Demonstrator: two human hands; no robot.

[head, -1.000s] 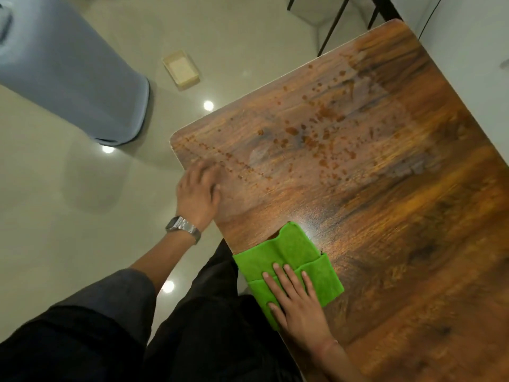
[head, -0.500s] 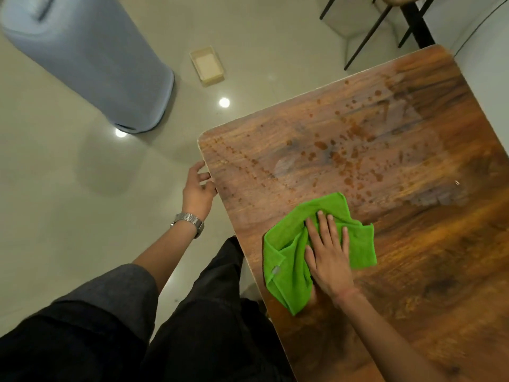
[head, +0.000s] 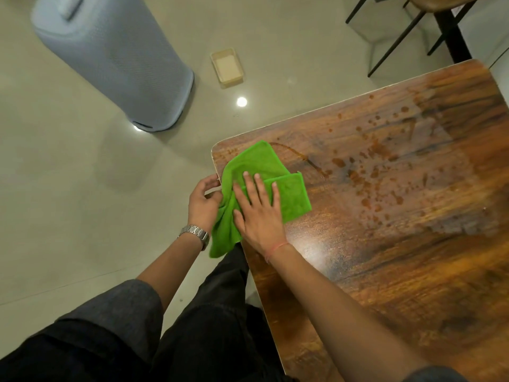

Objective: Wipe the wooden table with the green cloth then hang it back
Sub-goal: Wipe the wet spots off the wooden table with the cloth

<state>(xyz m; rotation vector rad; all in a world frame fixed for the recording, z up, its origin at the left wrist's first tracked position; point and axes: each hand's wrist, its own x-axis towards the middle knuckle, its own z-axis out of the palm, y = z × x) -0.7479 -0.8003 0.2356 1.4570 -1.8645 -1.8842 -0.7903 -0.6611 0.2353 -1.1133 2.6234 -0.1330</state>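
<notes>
The green cloth (head: 289, 193) lies on the near left corner of the wooden table (head: 399, 244), with one part hanging over the table's left edge. My right hand (head: 259, 213) presses flat on the cloth, fingers spread. My left hand (head: 202, 201), a metal watch on its wrist, is cupped at the table's edge and touches the hanging part of the cloth. Brown droplets and a wet smear (head: 366, 166) cover the table's far part, to the right of the cloth.
A tall grey-blue bin (head: 115, 59) stands on the tiled floor to the left. A small beige tray (head: 227, 66) lies on the floor behind the table. Black chair legs (head: 396, 37) stand at the far right. My dark trousers are below.
My right hand has slid the cloth left and away to the table's corner, so that it now hangs over the edge. My left hand has moved right to meet the cloth.
</notes>
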